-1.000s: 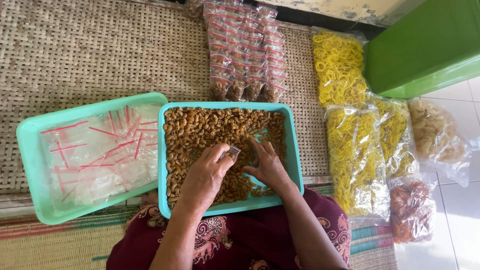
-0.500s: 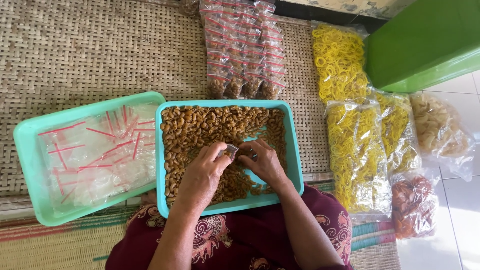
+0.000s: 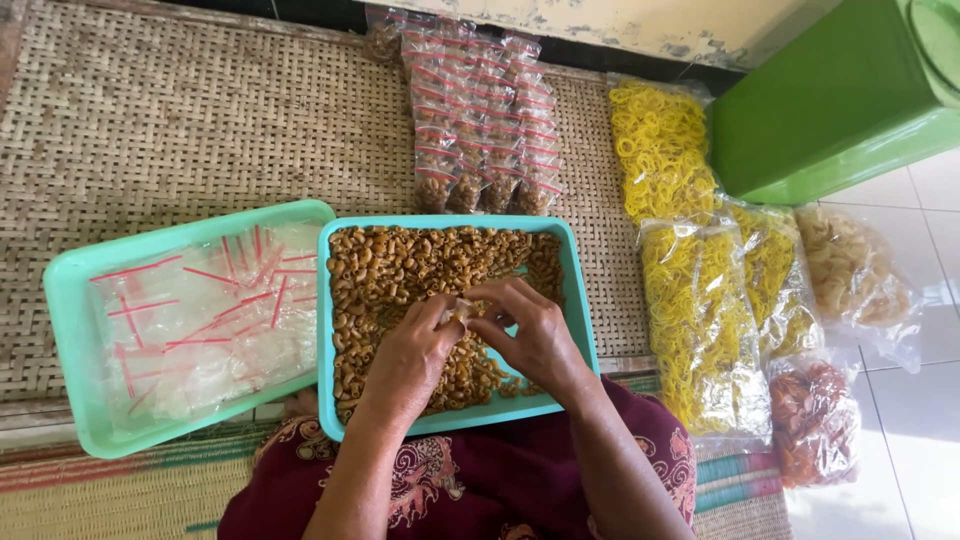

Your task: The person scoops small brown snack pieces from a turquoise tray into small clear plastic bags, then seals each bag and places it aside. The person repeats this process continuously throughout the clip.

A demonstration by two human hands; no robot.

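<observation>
1. My left hand (image 3: 405, 360) and right hand (image 3: 535, 335) met over the middle of the teal tray (image 3: 585, 330), fingertips pinched together on a small clear bag (image 3: 462, 312). Both hands were narrow, closed on that bag; how full it was I could not tell.
2. The tray sat on my lap, its near rim against my dark red patterned skirt (image 3: 480, 490), and it was filled with brown curled snacks (image 3: 400, 270). A bare patch of tray floor showed just right of my right hand, near the right rim.
3. A second tray (image 3: 65, 330), lighter green, touched the left rim of the first. It held a loose heap of empty clear bags with red strips (image 3: 200, 315), lying inside its edges.
4. Beyond the far rim, a row of filled little bags (image 3: 480, 130) lay on the woven mat (image 3: 180, 120), just clear of the tray.
5. To my right, big bags of yellow ring crackers (image 3: 690, 300) lay just beside the tray, so little room was left there.
6. The widest open stretch of mat was to the far left.
7. A green bin (image 3: 820, 110) stood at the far right corner, well apart from my hands.
</observation>
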